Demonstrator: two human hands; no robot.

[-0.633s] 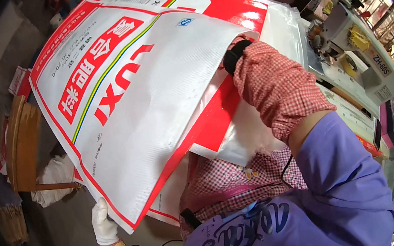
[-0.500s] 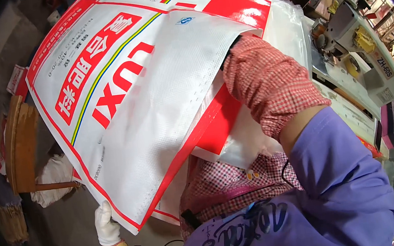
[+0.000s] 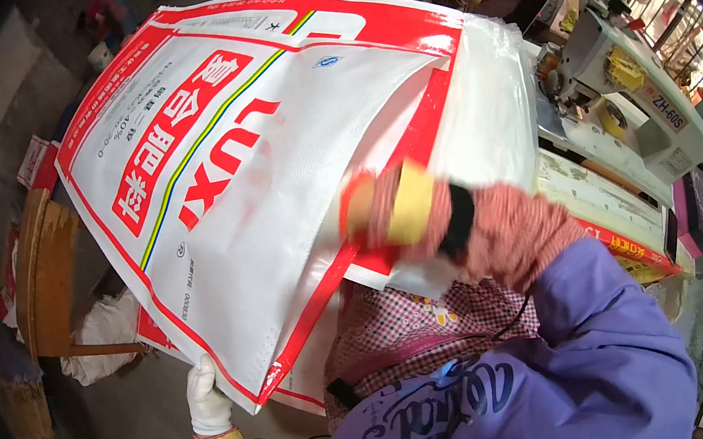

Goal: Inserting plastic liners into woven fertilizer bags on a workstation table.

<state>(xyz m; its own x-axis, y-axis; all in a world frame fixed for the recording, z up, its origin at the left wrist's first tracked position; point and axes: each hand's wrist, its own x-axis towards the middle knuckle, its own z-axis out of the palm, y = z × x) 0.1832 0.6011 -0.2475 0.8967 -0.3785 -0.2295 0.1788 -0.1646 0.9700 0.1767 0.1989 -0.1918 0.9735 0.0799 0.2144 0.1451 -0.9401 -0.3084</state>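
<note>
The white-and-red sack (image 3: pixel 236 207) is lying in front of the person, left of the translucent plastic (image 3: pixel 491 106) and the pale sewing machine (image 3: pixel 620 85), its long axis seemingly running from upper left to lower right and its gaping mouth facing lower right, toward the person's right arm. The white-gloved left hand (image 3: pixel 207 397) is meeting the sack's lower left edge, its fingers curling there, though I cannot tell whether they are clamping it. The right hand (image 3: pixel 357 210) is blurring across the mouth, its fingers too smeared to tell apart or together.
</note>
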